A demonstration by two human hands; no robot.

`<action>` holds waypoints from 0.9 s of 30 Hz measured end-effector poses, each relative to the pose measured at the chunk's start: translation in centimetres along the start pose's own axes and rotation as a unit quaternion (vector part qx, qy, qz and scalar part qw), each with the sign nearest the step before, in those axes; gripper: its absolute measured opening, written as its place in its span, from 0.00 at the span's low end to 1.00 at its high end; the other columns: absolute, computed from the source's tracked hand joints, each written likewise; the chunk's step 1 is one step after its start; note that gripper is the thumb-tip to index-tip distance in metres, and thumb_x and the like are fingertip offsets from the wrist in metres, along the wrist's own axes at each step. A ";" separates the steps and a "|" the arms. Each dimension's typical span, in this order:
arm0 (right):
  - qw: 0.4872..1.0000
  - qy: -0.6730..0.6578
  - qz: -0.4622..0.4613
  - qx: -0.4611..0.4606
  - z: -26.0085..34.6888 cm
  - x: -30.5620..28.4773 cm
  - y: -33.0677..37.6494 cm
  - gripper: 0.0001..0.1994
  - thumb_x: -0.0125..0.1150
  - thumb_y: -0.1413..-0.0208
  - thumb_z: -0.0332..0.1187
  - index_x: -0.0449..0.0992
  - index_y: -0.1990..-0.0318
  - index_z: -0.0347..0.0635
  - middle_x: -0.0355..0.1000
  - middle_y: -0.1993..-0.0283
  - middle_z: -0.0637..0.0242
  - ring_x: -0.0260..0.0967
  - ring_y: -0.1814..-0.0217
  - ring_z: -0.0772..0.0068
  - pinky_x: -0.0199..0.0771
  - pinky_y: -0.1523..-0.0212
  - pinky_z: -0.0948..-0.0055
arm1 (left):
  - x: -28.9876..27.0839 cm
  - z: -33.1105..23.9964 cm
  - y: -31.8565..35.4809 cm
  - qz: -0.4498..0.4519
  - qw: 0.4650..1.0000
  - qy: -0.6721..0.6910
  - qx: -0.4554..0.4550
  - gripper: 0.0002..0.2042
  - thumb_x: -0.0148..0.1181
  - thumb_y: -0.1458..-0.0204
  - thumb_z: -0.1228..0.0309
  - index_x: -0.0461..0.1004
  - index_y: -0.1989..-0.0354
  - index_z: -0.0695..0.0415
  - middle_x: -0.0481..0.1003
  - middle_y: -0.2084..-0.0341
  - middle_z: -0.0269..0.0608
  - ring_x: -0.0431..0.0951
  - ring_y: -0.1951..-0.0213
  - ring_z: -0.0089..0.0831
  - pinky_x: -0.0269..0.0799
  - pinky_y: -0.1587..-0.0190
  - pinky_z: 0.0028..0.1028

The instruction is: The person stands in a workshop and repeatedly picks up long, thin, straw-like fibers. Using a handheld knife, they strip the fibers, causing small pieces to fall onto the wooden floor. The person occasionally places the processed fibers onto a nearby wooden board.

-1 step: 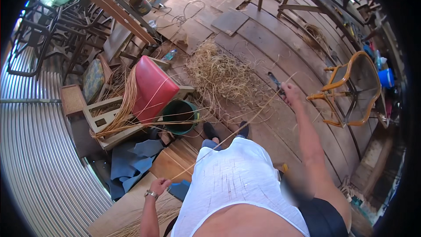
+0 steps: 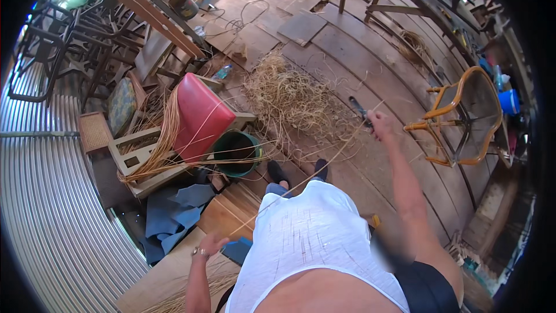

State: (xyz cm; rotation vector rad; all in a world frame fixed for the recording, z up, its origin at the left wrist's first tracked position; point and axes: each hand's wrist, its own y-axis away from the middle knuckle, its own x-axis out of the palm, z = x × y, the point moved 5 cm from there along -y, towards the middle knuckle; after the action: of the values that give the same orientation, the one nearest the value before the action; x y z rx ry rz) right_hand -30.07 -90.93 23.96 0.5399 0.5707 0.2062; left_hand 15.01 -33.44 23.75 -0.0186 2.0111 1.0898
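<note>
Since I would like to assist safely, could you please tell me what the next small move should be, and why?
Perhaps pinch the strip firmly with the left grip: I cannot tell if its hold is tight, and the strip crosses in front of the white shirt to the right grip, which also holds a dark tool.

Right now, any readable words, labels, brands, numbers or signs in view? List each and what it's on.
Readable text: none.
Dark tool at the right hand: too small to tell any marking.
Wristwatch: too small to read.
Plastic bottle near the fibre pile: too small to tell any label.
Blue container, far right: too small and blurred.
</note>
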 end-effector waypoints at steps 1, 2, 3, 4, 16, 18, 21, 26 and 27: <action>1.000 0.006 0.003 0.000 -0.1 1.6 1.2 0.19 0.56 0.43 0.50 0.71 0.74 0.43 0.65 0.87 0.67 0.60 0.90 0.78 0.58 0.91 0.75 | 0.4 0.5 -0.4 -0.033 0.997 -0.066 0.016 0.33 0.63 0.54 0.50 0.68 0.45 0.64 0.72 0.49 0.55 0.73 0.47 0.43 0.68 0.46 0.36; 1.000 0.009 0.003 0.001 -0.2 3.1 2.4 0.19 0.56 0.43 0.50 0.71 0.74 0.43 0.66 0.87 0.68 0.60 0.90 0.79 0.58 0.91 0.75 | -2.4 -5.4 -2.6 0.040 0.998 0.017 -0.048 0.46 0.66 0.59 0.45 0.58 0.38 0.66 0.63 0.40 0.57 0.64 0.39 0.47 0.60 0.38 0.39; 1.000 0.002 0.021 -0.006 0.1 4.6 3.8 0.19 0.55 0.43 0.51 0.72 0.73 0.44 0.66 0.86 0.69 0.60 0.90 0.80 0.57 0.91 0.76 | -2.9 -9.5 -5.2 0.042 0.996 0.079 -0.021 0.43 0.64 0.57 0.46 0.60 0.39 0.65 0.65 0.42 0.56 0.66 0.40 0.45 0.62 0.40 0.36; 0.999 -0.004 0.034 -0.011 0.2 5.9 5.5 0.20 0.54 0.44 0.53 0.72 0.73 0.45 0.66 0.85 0.70 0.59 0.90 0.81 0.57 0.90 0.77 | -3.2 -13.6 -8.0 0.049 0.988 0.143 0.009 0.39 0.62 0.54 0.46 0.63 0.40 0.65 0.67 0.43 0.55 0.68 0.42 0.44 0.64 0.42 0.34; 0.997 -0.049 0.051 0.026 -1.2 13.8 11.7 0.20 0.60 0.46 0.49 0.73 0.77 0.40 0.69 0.85 0.66 0.66 0.87 0.77 0.63 0.85 0.74 | 3.6 -38.0 -18.3 0.142 0.937 0.236 0.215 0.17 0.54 0.42 0.57 0.79 0.69 0.59 0.73 0.83 0.33 0.70 0.79 0.20 0.65 0.75 0.26; 0.998 -0.018 0.049 0.034 -1.6 14.1 11.7 0.20 0.60 0.47 0.49 0.74 0.77 0.39 0.69 0.85 0.65 0.68 0.86 0.76 0.67 0.83 0.72 | 3.3 -37.0 -17.6 0.059 0.935 0.257 0.237 0.16 0.54 0.42 0.58 0.78 0.70 0.59 0.73 0.82 0.36 0.70 0.78 0.23 0.66 0.74 0.27; 0.997 -0.005 0.053 0.047 -2.0 15.2 11.3 0.20 0.59 0.47 0.49 0.74 0.76 0.39 0.70 0.85 0.65 0.68 0.86 0.75 0.68 0.83 0.72 | 0.6 -36.0 -15.3 -0.003 0.940 0.231 0.250 0.15 0.55 0.44 0.59 0.75 0.71 0.61 0.73 0.81 0.45 0.70 0.78 0.31 0.66 0.72 0.29; 0.999 -0.032 0.001 0.040 -4.1 11.2 3.3 0.20 0.59 0.47 0.50 0.74 0.75 0.40 0.69 0.86 0.65 0.67 0.87 0.74 0.66 0.85 0.72 | -4.2 -25.7 -8.8 0.008 0.935 0.249 0.252 0.15 0.55 0.44 0.61 0.73 0.73 0.62 0.71 0.81 0.46 0.69 0.78 0.31 0.64 0.73 0.30; 0.998 -0.043 -0.029 0.041 -4.6 8.6 1.1 0.20 0.60 0.47 0.50 0.73 0.75 0.41 0.68 0.86 0.65 0.66 0.88 0.74 0.64 0.86 0.72 | -3.6 -19.6 -7.9 0.051 0.954 0.231 0.184 0.15 0.55 0.44 0.61 0.73 0.73 0.62 0.71 0.82 0.44 0.69 0.77 0.31 0.64 0.72 0.31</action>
State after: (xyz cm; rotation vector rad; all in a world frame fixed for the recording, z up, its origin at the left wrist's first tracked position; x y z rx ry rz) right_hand -25.61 -85.20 17.31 0.6073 0.5115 0.1050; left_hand 7.39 -53.36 26.23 0.0272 2.6398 0.8030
